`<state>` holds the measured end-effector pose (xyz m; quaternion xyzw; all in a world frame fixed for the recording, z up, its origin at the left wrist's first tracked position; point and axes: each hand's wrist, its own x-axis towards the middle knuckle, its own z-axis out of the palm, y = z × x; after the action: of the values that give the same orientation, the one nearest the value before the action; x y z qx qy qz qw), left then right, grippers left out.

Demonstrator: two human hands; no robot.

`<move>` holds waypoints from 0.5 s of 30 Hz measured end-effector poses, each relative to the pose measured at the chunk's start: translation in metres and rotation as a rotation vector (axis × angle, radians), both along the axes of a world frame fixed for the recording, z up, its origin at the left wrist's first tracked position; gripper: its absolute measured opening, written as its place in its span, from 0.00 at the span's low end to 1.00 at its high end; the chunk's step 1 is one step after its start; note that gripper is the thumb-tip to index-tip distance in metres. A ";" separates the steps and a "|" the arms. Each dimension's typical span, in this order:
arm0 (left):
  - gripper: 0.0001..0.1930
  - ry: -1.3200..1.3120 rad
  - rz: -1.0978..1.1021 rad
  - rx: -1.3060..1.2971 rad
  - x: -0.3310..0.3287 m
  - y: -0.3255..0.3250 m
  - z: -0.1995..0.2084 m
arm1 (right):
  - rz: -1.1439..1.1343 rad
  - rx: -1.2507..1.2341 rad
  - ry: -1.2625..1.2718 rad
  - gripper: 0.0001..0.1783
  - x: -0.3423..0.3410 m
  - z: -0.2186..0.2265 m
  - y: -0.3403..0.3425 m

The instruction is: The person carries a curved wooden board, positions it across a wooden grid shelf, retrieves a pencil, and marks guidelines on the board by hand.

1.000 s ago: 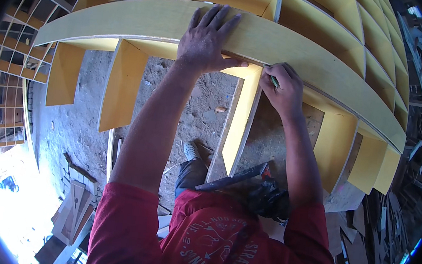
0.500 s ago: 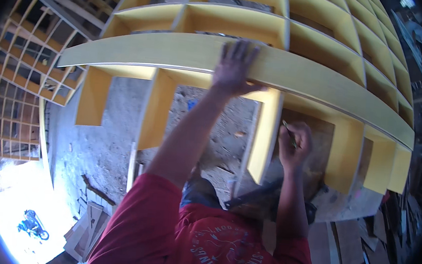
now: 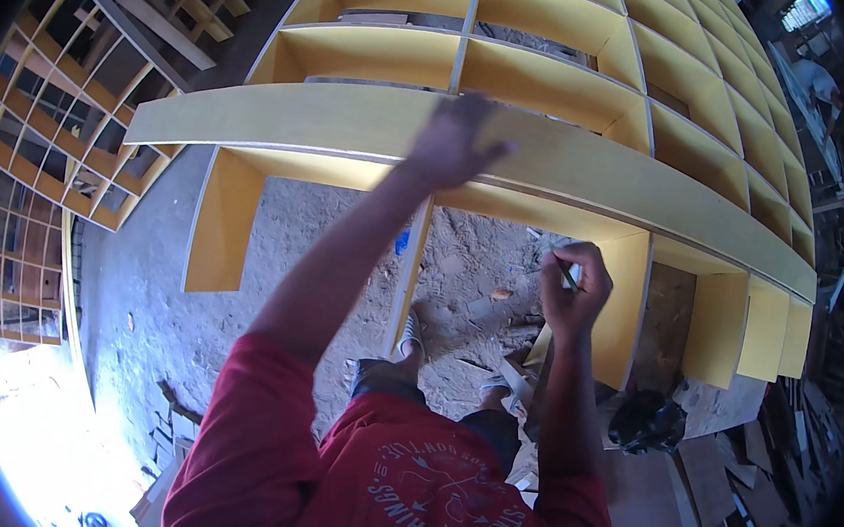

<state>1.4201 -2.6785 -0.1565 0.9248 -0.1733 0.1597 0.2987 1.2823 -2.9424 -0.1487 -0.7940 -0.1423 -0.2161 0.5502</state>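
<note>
A long pale yellow board (image 3: pixel 304 118) lies across the front of a yellow wooden grid frame (image 3: pixel 558 80). On this board my left hand (image 3: pixel 449 147) rests flat, its thumb apart from its fingers; the fingertips are smeared by motion. Lower and to the right, my right hand (image 3: pixel 578 289) pinches a thin dark pencil (image 3: pixel 569 273). It is in front of an open bay, just left of a yellow divider panel (image 3: pixel 624 306). Another divider (image 3: pixel 411 273) projects toward me below my left hand.
More grid frames (image 3: pixel 53 116) stand at the left. Under the open bays is a rough floor (image 3: pixel 462 267) with scraps. A black plastic bag (image 3: pixel 647 421) sits at the lower right, near offcut boards (image 3: pixel 709 479). Another person (image 3: pixel 817 82) is at the far right.
Both hands are farther left along the frame. My right hand has passed from the right side of a divider to its left, still with the pencil. The view has shifted too.
</note>
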 end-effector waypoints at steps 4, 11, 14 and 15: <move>0.39 0.090 0.275 0.280 -0.004 0.122 0.002 | 0.101 -0.030 -0.070 0.09 0.030 0.003 0.075; 0.37 0.032 0.308 0.245 -0.013 0.136 -0.016 | 0.283 -0.193 -0.135 0.11 0.081 -0.022 0.140; 0.36 0.025 0.313 0.235 -0.014 0.137 -0.014 | 0.293 -0.254 -0.195 0.12 0.090 -0.026 0.147; 0.36 0.016 0.308 0.228 -0.013 0.137 -0.015 | 0.295 -0.256 -0.188 0.12 0.093 -0.027 0.148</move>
<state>1.4068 -2.5417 -0.1718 0.9695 -0.0440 0.1756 0.1654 1.3748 -2.7946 -0.1760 -0.8043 -0.3338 -0.1865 0.4549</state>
